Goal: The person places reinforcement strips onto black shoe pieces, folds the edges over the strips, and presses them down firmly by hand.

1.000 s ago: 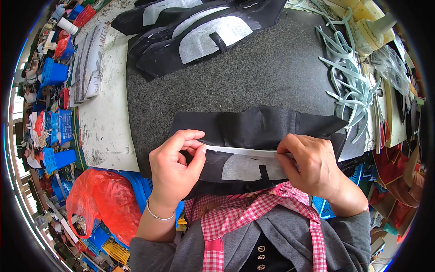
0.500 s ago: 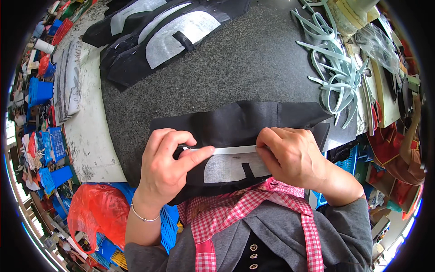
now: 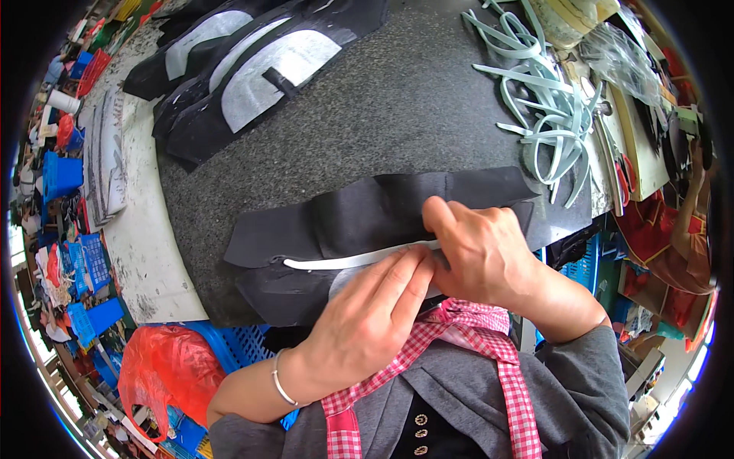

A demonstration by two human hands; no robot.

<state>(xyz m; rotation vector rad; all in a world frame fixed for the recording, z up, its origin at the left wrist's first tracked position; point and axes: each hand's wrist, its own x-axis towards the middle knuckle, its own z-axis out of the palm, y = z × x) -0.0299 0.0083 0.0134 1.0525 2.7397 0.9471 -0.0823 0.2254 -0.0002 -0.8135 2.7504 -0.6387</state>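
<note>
A black sheet-like piece with a pale grey patch lies at the near edge of the dark work surface. Along it runs a narrow white strip, whose left end lies loose and curved. My left hand rests across the near part of the piece, fingers stretched out side by side, fingertips at the strip; its thumb is hidden. Close beside those fingertips, my right hand is closed in a pinch on the strip's right part. Both hands cover most of the grey patch.
Similar black pieces with grey patches lie at the far left. A tangle of pale green strips is at the right, with red-handled scissors beyond it. A red plastic bag sits at the lower left by a blue basket.
My left hand has moved right along the strip to beside my right hand, its fingers now straightened. The strip's left end is uncovered. The view has shifted slightly.
</note>
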